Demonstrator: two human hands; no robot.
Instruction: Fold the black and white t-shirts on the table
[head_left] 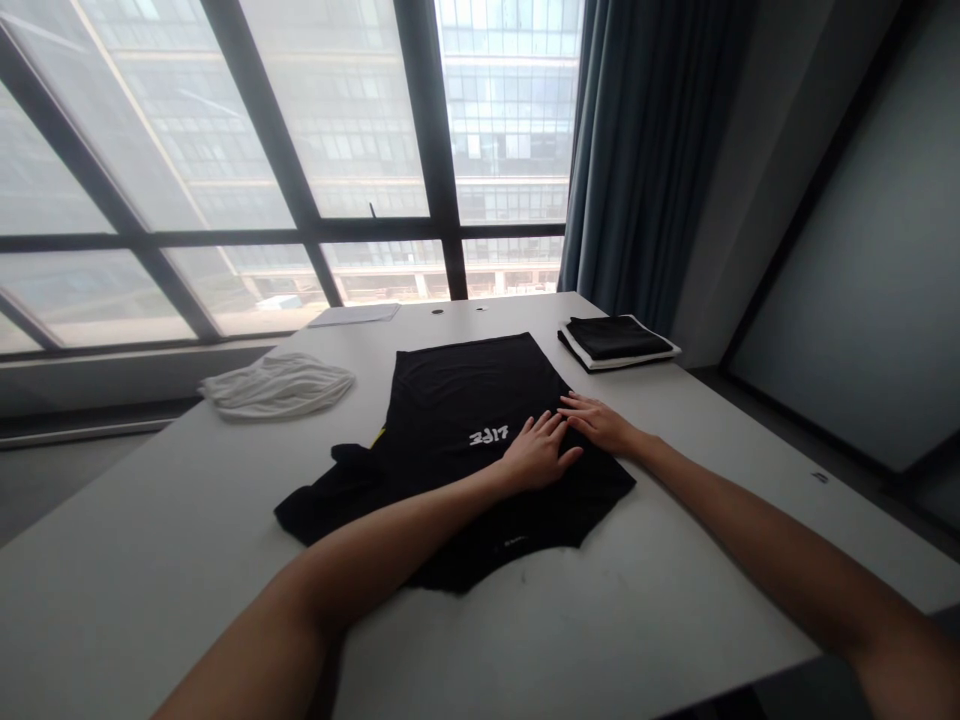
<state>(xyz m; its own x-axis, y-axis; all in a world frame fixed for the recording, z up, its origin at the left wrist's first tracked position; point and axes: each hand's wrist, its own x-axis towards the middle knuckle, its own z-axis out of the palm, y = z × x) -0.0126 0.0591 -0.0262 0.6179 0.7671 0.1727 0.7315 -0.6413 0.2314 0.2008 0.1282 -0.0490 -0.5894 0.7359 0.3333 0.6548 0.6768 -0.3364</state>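
Observation:
A black T-shirt (465,390) lies spread on the white table, its collar end towards me and its hem towards the window. White lettering shows upside down on its chest, and a bit of yellow peeks out at the left edge. Flat on the shirt, just right of the lettering, rests my left hand (536,452) with fingers apart. My right hand (596,422) lies at the shirt's right edge, its fingers stretched out and meeting the left fingertips. Part of the left sleeve side is bunched up, and my left forearm covers some of the cloth.
A crumpled white garment (277,386) lies to the left on the table (150,510). At the back right sits a stack of folded black and white clothes (619,340). White sheets (354,315) and small items lie along the far edge, before the window and a blue curtain (652,150).

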